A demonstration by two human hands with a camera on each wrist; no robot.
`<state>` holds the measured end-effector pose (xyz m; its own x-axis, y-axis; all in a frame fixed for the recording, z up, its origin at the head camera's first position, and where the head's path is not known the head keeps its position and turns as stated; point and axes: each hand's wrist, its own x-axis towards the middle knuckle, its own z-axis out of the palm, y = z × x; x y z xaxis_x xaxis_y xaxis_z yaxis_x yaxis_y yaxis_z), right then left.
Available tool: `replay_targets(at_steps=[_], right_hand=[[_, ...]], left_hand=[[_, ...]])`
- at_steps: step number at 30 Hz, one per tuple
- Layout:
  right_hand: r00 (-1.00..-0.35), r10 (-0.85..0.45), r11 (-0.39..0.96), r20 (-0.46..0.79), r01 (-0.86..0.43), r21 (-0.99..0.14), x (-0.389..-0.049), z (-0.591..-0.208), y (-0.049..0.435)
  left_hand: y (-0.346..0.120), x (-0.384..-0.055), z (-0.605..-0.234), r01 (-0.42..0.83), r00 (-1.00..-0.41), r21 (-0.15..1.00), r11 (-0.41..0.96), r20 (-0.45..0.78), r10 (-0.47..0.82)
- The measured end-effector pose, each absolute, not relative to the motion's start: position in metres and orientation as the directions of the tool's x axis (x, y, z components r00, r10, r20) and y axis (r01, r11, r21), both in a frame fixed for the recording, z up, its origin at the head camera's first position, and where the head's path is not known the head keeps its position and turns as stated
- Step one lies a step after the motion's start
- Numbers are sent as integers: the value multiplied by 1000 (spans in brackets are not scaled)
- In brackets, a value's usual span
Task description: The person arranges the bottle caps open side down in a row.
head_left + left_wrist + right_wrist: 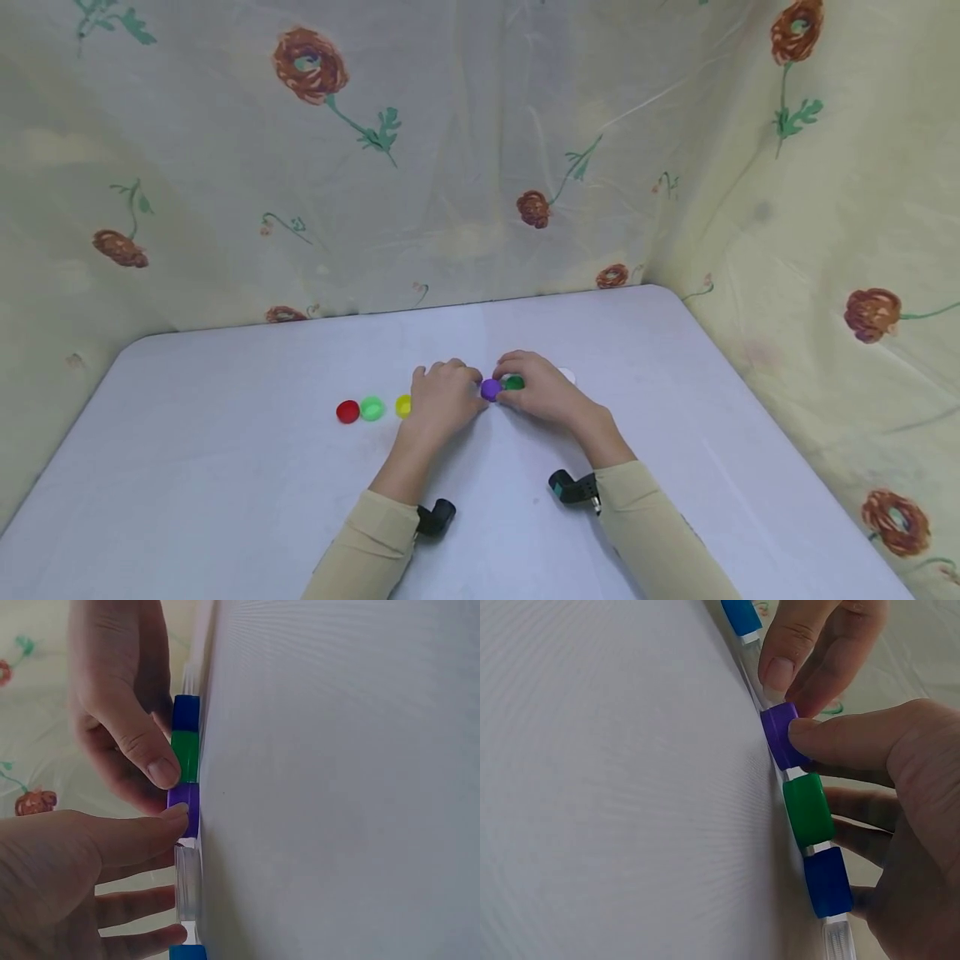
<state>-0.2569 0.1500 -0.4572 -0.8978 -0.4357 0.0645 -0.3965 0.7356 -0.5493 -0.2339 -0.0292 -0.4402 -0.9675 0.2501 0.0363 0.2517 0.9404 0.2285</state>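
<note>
Though squat, a smooth, round purple cap (491,390) between fingers (840,742).

The left arm (367,537) slants inward to the right and the right arm (660,533) inward to the left, both sleeved in beige with bare wrists. The left hand (446,396) and right hand (543,385) face each other just apart (nearly mirroring one another), backs visible from above, thumb and forefinger of each set in a pinch. Wrist views show each hand's remaining fingers spaced apart.
</note>
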Motion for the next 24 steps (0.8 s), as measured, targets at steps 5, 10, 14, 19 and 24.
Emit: replay_targets(at_steps=[5,10,14,19,24], right_hand=[[-909,-415,743,43,-366,-560,-254,-455,147],[-916,-400,753,20,-341,-562,-253,-455,145],[-921,-390,763,15,-332,-555,-251,-454,143],[-921,-389,766,28,-340,-546,-250,-454,141],[-919,-393,766,27,-343,-544,-250,-455,139]], left_hand=[[-33,-233,-439,235,-971,230,944,23,236],[-36,-232,-438,226,-974,243,943,20,228],[-39,-231,-438,227,-973,254,940,16,230],[-45,-230,-439,221,-974,248,943,13,225],[-49,-229,-440,225,-974,243,943,25,226]])
